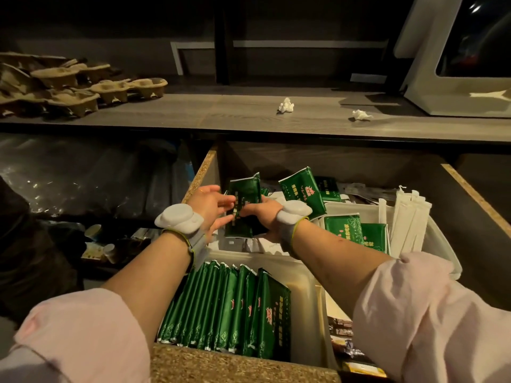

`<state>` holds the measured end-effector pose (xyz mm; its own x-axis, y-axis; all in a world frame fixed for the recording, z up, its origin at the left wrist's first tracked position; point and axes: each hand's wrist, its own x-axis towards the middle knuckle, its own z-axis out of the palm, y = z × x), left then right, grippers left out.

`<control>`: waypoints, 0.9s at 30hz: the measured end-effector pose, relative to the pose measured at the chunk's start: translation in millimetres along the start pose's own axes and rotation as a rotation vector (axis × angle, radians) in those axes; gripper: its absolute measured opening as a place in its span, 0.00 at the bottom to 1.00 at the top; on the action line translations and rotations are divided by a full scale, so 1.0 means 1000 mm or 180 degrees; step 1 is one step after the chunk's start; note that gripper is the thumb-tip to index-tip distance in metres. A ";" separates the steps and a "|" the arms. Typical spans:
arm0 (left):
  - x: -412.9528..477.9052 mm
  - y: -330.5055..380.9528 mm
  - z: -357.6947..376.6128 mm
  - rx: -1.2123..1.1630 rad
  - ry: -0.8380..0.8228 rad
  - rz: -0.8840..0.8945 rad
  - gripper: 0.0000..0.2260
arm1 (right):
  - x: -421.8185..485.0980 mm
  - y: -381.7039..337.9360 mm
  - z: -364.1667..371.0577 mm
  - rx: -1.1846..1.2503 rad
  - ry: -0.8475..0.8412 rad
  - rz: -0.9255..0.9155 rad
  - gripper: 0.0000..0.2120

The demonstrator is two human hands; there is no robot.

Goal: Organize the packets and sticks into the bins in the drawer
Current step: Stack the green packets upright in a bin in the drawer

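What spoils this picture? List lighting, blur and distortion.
Head view: dim, warm light, background nearly black; glare on the clear plastic bags at left; wide-angle bending of the counter edge; left hand slightly motion-blurred; green packets in the near bin sharp.

light: dim, warm, cast from above | shadows: deep at the back and left | glare: sheen seen on green packets (226,308) | edges: worktop (249,111) bowed by wide-angle lens | focus: mostly sharp

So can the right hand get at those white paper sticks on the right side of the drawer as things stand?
Probably not yet: the right hand and left hand are both holding green packets. The white sticks themselves lie uncovered.
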<state>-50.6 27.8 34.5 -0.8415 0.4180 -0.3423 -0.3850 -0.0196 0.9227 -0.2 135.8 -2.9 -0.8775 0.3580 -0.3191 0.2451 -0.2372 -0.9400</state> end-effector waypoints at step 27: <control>-0.016 -0.018 0.061 0.0265 -0.0326 -0.0363 0.17 | -0.022 -0.019 -0.126 -0.3199 0.1442 0.0374 0.17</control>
<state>-7.2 76.9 33.8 -0.7495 0.5036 -0.4296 -0.4395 0.1067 0.8919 66.5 246.1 6.4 -0.6452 0.7272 -0.2344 0.7199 0.4759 -0.5052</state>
